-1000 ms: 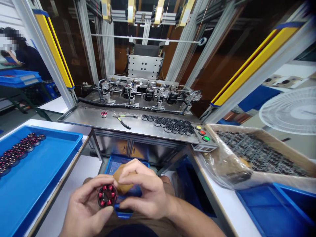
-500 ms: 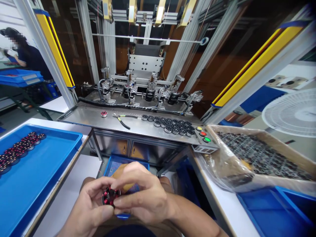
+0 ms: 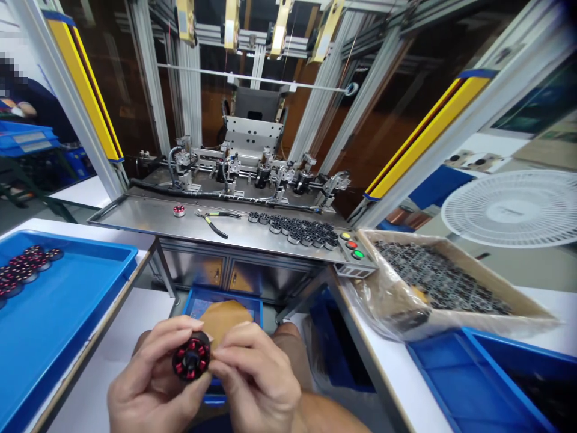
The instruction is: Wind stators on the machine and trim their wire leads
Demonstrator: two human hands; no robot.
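My left hand [image 3: 153, 379] is wrapped round a black ring-shaped part with red windings [image 3: 192, 356], its round face turned up toward the camera. Beside it, my right hand [image 3: 261, 376] is closed, thumb and fingertips pinched together at the part's right edge; whatever lies between those fingertips is too small to name. Both hands are over my lap, in front of a blue bin [image 3: 256, 304] with brown paper [image 3: 225, 319].
A metal ledge [image 3: 144, 211] bears a red-wound part [image 3: 179, 211], pliers [image 3: 214, 222] and several black parts [image 3: 295, 230]. Machinery stands behind. At left is a blue tray [image 3: 76, 294]; at right, a filled carton [image 3: 437, 273] and a fan [image 3: 514, 207].
The part has turned so its red-wound face shows more fully. My right hand has drawn back from over it to its right edge. The camera view has shifted slightly right.
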